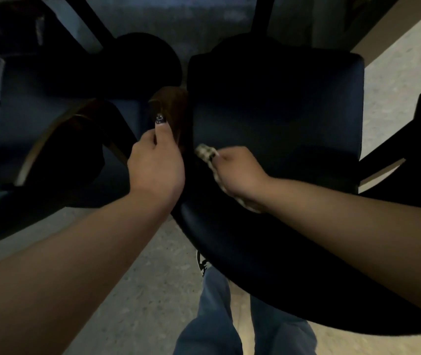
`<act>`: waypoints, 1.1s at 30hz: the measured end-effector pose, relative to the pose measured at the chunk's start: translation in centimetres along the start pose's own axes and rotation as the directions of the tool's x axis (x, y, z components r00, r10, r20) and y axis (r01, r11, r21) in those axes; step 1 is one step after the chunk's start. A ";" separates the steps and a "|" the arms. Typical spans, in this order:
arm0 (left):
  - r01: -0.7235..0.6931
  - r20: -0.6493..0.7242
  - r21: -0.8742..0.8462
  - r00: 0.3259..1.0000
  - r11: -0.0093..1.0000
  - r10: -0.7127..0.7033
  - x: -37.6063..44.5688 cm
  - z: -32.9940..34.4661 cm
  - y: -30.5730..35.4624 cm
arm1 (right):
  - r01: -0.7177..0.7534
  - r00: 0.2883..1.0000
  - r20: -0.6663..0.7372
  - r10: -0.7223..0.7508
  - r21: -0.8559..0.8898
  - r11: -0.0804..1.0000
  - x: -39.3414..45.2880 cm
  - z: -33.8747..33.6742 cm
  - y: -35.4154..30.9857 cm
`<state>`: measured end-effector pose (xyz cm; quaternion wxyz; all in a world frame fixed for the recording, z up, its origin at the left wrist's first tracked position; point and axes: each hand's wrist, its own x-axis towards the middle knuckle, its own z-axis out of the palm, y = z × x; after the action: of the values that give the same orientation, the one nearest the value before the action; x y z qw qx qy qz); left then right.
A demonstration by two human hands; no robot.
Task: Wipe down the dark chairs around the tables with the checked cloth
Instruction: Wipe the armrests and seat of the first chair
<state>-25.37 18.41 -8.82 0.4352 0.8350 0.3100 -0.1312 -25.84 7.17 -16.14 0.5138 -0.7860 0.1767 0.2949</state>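
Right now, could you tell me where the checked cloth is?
In the head view, the checked cloth is bunched in the right hand, just right of centre, against the dark chair where seat meets backrest.

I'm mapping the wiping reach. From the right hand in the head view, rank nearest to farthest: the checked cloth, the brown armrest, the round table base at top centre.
1. checked cloth: gripped in the right hand.
2. brown armrest: up and left, beside the left hand.
3. round table base: farthest, top centre.
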 end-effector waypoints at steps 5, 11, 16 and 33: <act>0.004 -0.017 0.000 1.000 1.000 -0.004 0.3 0.1 -0.2 | -0.206 0.977 0.023 0.214 0.389 0.898 7.8 3.4 -2.4; -0.017 -0.023 0.017 1.000 1.000 0.017 0.3 0.1 -0.6 | -0.049 0.984 -0.102 0.146 0.632 0.774 9.7 3.6 -3.9; -0.011 -0.013 -0.001 1.000 1.000 0.011 0.5 0.1 -0.5 | 0.337 0.907 -0.363 -0.214 0.319 0.886 9.1 2.0 -7.4; 0.050 0.006 -0.059 0.999 0.997 -0.049 -0.1 0.1 -0.3 | 0.468 0.884 -0.099 -0.458 0.195 0.862 3.8 0.9 -7.4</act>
<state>-25.57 18.43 -9.00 0.4568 0.8137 0.3333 -0.1346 -18.95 11.09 -13.66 0.6461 -0.7528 0.0258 0.1230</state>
